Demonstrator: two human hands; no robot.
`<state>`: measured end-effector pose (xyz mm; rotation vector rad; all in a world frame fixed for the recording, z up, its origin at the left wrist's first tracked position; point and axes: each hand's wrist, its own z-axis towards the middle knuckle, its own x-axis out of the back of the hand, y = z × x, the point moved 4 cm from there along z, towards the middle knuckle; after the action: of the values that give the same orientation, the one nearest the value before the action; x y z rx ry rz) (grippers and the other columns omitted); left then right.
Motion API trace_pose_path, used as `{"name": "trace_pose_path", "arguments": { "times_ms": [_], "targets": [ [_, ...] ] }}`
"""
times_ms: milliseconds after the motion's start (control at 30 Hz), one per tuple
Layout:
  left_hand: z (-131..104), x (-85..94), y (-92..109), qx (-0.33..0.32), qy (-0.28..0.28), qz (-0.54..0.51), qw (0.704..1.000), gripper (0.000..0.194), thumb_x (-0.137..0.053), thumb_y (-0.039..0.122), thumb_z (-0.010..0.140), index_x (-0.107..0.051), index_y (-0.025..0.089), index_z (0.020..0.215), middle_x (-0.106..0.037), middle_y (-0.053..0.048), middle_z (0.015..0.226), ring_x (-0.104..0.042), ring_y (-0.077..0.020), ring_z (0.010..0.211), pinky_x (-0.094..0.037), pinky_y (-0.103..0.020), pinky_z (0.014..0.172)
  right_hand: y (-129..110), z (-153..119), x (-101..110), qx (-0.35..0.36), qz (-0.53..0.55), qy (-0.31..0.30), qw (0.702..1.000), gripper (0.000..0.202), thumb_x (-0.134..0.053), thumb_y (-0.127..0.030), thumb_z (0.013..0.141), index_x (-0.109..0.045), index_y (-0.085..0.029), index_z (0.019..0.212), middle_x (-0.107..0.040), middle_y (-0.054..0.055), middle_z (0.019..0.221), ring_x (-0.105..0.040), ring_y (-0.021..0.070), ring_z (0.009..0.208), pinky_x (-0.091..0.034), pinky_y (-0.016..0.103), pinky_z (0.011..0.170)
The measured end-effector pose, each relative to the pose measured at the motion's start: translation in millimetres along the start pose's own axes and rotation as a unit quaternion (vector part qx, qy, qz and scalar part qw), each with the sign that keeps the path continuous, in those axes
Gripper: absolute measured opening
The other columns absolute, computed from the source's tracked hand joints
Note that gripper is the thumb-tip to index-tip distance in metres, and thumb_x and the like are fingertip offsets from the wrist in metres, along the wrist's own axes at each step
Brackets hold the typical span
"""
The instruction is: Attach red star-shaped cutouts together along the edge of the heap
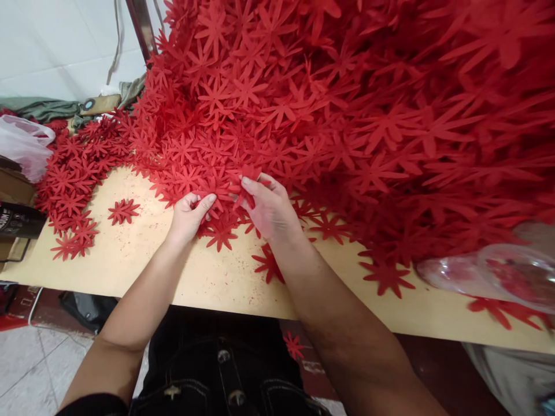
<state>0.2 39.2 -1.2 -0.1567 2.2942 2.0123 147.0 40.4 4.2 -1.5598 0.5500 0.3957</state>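
Observation:
My left hand (191,216) pinches a red petal-shaped flower cutout (217,196) between thumb and fingers, at the front of a large heap. Just to its right, my right hand (269,205) has its fingers closed on another red flower cutout (249,182), partly covered by the thumb and palm. Behind and around both hands rises the big pile of red flower cutouts (303,110). One loose flower cutout (221,231) lies on the table below the hands, and a further one (269,264) sits by my right wrist.
A smaller heap of darker red flowers (73,173) lies on the left of the wooden table (143,254). A plastic bag (26,144) rests at the far left. Clear plastic containers (515,268) stand at the right edge. One flower (293,345) is below the table edge.

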Motion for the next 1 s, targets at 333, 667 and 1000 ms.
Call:
{"name": "trace_pose_path", "arguments": {
  "times_ms": [333, 667, 1000],
  "targets": [
    [2.8, 0.7, -2.5, 0.007, 0.019, -0.014, 1.000, 0.035, -0.080, 0.040, 0.059, -0.055, 0.016, 0.057, -0.052, 0.008, 0.047, -0.041, -0.0028, 0.044, -0.035, -0.018, 0.048, 1.2, -13.0, -15.6, 0.089, -0.201, -0.110, 0.969, 0.013, -0.075, -0.032, 0.067, -0.072, -0.022, 0.075, -0.068, 0.003, 0.097, -0.064, 0.0172, 0.097, -0.052, 0.033, 0.091],
    [-3.8, -11.3, 1.2, -0.004, -0.115, -0.029, 0.993, 0.040, -0.080, 0.049, 0.057, -0.062, 0.017, 0.072, -0.061, 0.004, 0.059, -0.052, -0.0066, 0.055, -0.043, -0.021, 0.059, 4.4, -1.1, -0.2, 0.057, -0.100, 0.023, 0.993, 0.027, -0.084, -0.041, 0.053, -0.067, -0.022, 0.063, -0.067, -0.004, 0.066, -0.061, 0.0113, 0.063, -0.054, 0.029, 0.071],
    [0.2, -1.3, -1.6, -0.008, -0.059, -0.001, 0.998, 0.034, -0.078, 0.042, 0.063, -0.058, 0.015, 0.061, -0.061, 0.003, 0.055, -0.051, -0.0046, 0.051, -0.042, -0.018, 0.056, -2.1, 5.2, 12.6, 0.049, -0.001, 0.049, 0.998, 0.040, -0.088, -0.040, 0.045, -0.059, -0.022, 0.066, -0.064, -0.006, 0.068, -0.057, 0.0073, 0.057, -0.048, 0.020, 0.049]
  ]
}}
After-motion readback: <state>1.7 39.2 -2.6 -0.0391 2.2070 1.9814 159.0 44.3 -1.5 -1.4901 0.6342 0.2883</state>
